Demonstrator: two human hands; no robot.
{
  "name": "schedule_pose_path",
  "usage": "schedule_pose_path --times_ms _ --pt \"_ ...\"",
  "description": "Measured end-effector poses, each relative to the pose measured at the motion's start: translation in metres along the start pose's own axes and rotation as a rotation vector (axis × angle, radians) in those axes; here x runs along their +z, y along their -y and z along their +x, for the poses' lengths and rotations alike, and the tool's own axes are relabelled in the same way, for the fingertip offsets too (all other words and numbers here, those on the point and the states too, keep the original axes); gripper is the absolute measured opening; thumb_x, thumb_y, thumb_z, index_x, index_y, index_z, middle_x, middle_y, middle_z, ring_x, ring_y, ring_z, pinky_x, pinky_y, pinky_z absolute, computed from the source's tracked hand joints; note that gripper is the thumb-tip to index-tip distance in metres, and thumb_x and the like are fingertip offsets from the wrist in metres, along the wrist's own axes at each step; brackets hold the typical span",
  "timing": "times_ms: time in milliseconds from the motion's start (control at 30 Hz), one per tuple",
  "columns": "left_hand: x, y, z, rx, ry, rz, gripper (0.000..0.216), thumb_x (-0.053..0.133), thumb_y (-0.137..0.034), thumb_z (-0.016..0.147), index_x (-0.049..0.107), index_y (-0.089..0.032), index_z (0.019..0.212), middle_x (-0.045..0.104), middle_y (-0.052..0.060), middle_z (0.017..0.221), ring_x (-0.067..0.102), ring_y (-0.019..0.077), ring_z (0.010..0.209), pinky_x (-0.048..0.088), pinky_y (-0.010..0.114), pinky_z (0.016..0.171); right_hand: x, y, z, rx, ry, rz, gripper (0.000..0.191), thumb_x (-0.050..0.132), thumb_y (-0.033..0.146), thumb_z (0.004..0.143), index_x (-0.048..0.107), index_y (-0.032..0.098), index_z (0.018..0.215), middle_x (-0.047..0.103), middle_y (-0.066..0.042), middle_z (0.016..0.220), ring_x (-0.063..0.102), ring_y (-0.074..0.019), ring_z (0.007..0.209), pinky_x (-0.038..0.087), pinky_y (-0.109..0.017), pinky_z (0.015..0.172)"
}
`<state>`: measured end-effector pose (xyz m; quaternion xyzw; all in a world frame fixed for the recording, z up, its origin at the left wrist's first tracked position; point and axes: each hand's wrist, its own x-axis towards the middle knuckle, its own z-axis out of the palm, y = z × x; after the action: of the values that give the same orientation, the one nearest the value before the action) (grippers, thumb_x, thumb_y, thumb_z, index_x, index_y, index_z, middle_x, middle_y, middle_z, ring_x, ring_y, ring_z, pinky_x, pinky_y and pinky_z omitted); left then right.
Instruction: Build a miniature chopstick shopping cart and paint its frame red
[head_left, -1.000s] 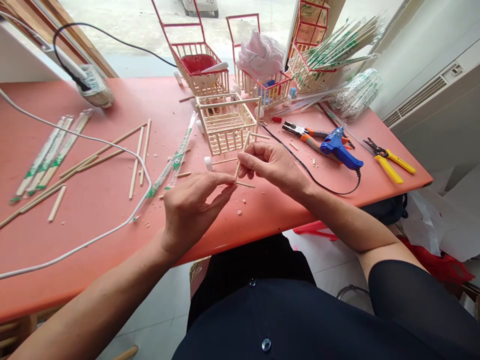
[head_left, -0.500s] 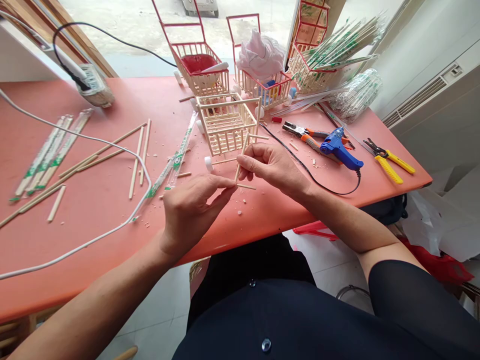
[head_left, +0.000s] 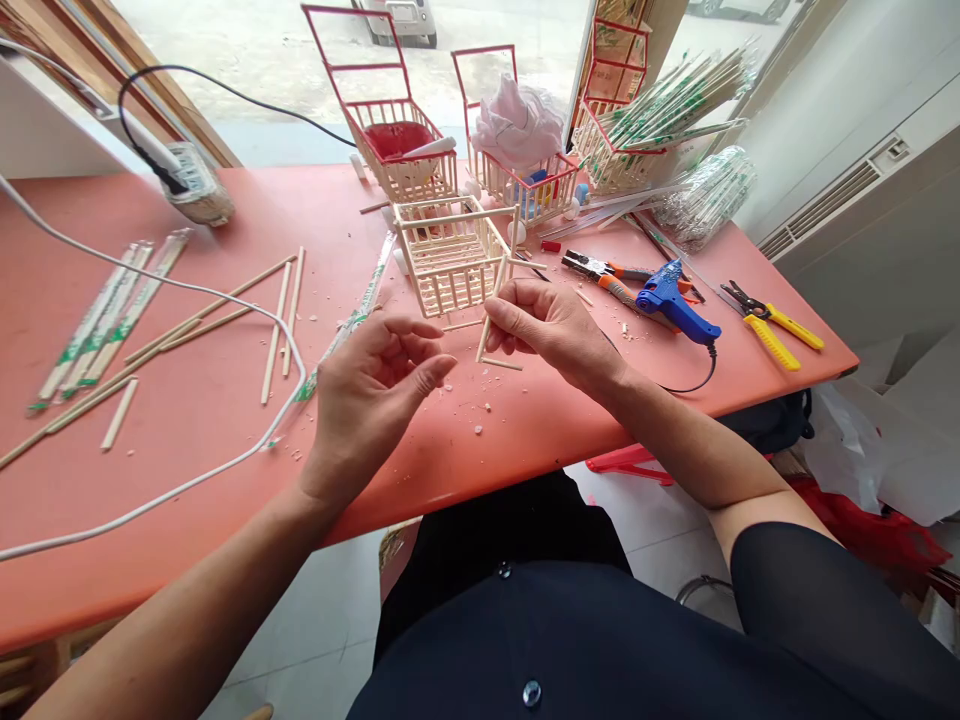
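Note:
My right hand (head_left: pixel 551 330) pinches a small bracket of pale wooden sticks (head_left: pixel 502 364) above the table's front part. One longer stick makes its side, with a short stick at each end pointing right. To its left is my left hand (head_left: pixel 375 390), fingers curved and apart, thumb towards the bracket, holding nothing. Just behind the hands stands a miniature cart of bare sticks (head_left: pixel 459 292) with a slatted basket. White wheels show at its side, and my right hand partly overlaps its near right corner.
Red-rimmed stick carts (head_left: pixel 414 180) line the back, one holding wrapped chopsticks (head_left: pixel 675 105). Pliers (head_left: pixel 600 268), a blue glue gun (head_left: pixel 679 305) and yellow-handled wire strippers (head_left: pixel 772 340) lie right. Loose sticks (head_left: pixel 274 335) and a white cable (head_left: pixel 195 482) cross the left side.
My left hand has let go of the bracket's lower end and drawn back left, its fingers opening. My right hand keeps hold of the bracket, shifted slightly right.

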<state>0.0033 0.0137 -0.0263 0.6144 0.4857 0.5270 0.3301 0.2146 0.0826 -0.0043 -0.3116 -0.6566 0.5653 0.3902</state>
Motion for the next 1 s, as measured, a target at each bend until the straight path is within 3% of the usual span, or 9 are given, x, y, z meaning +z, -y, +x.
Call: schedule_pose_path --times_ms 67,167,233,333,433,633,733,867,1000 --pt "0.001 0.000 0.007 -0.112 0.049 -0.104 0.032 0.086 -0.028 0.086 0.070 -0.022 0.113 0.077 0.004 0.099 0.070 0.0130 0.072 0.059 0.025 0.064 0.000 0.002 0.000 -0.002 0.017 0.015 0.055 0.078 0.071 0.090 0.065 0.019 0.078 0.074 -0.001 0.075 0.060 -0.0096 0.065 0.052 -0.022 0.061" --pt "0.006 0.000 0.016 -0.260 0.250 -0.264 0.052 0.092 -0.027 0.077 0.067 -0.022 0.123 0.077 0.011 0.121 0.073 0.0158 0.079 0.063 0.029 0.068 0.000 0.001 -0.001 0.002 0.026 0.027 0.056 0.079 0.071 0.089 0.064 0.019 0.078 0.073 -0.001 0.073 0.061 -0.0094 0.064 0.049 -0.021 0.058" --pt "0.011 -0.001 0.020 -0.339 0.396 -0.348 0.054 0.094 -0.032 0.075 0.068 -0.020 0.121 0.079 0.011 0.114 0.076 0.0202 0.082 0.066 0.033 0.070 0.000 -0.001 0.000 -0.001 0.022 0.046 0.056 0.079 0.071 0.090 0.063 0.018 0.078 0.074 -0.001 0.073 0.063 -0.0095 0.065 0.047 -0.021 0.057" --pt "0.012 -0.002 0.027 -0.339 0.492 -0.312 0.034 0.090 -0.044 0.082 0.074 -0.017 0.096 0.077 0.008 0.086 0.073 0.0201 0.073 0.063 0.033 0.067 -0.003 -0.004 0.000 -0.043 0.030 0.096 0.055 0.078 0.069 0.092 0.063 0.018 0.078 0.075 -0.002 0.075 0.063 -0.0089 0.064 0.046 -0.020 0.056" --pt "0.004 -0.002 0.032 -0.274 0.435 -0.201 0.035 0.085 -0.051 0.087 0.077 -0.017 0.080 0.070 0.005 0.068 0.064 0.0162 0.062 0.057 0.030 0.062 -0.009 0.000 0.000 -0.089 0.015 0.163 0.051 0.077 0.066 0.095 0.061 0.019 0.080 0.072 0.001 0.073 0.059 -0.0075 0.060 0.045 -0.020 0.055" --pt "-0.028 0.005 0.035 -0.258 0.317 -0.069 0.037 0.086 -0.054 0.083 0.080 -0.018 0.077 0.057 0.001 0.055 0.052 0.0131 0.053 0.046 0.026 0.052 -0.034 0.026 -0.007 -0.066 -0.185 0.219 0.051 0.082 0.069 0.088 0.057 0.024 0.085 0.047 0.009 0.061 0.050 -0.0081 0.054 0.042 -0.022 0.050" --pt "-0.044 0.005 0.034 -0.324 0.262 -0.080 0.039 0.089 -0.058 0.079 0.082 -0.019 0.080 0.056 0.001 0.055 0.049 0.0121 0.052 0.042 0.025 0.047 -0.044 0.037 -0.013 -0.058 -0.260 0.218 0.050 0.084 0.068 0.087 0.056 0.026 0.084 0.038 0.010 0.057 0.045 -0.0095 0.049 0.042 -0.025 0.048" --pt "-0.057 0.001 0.034 -0.432 0.103 -0.052 0.032 0.098 -0.042 0.068 0.079 -0.019 0.081 0.062 0.002 0.066 0.056 0.0137 0.061 0.051 0.025 0.051 -0.044 0.044 -0.019 -0.023 -0.220 0.268 0.045 0.082 0.063 0.091 0.056 0.027 0.082 0.032 0.010 0.054 0.042 -0.0112 0.046 0.037 -0.027 0.045" --pt "-0.064 -0.002 0.037 -0.314 0.005 -0.112 0.029 0.098 -0.022 0.061 0.071 -0.020 0.072 0.056 -0.002 0.062 0.051 0.0104 0.059 0.048 0.021 0.050 -0.036 0.049 -0.022 0.035 -0.145 0.287 0.044 0.080 0.061 0.093 0.056 0.027 0.080 0.031 0.011 0.051 0.036 -0.0107 0.043 0.036 -0.028 0.045"
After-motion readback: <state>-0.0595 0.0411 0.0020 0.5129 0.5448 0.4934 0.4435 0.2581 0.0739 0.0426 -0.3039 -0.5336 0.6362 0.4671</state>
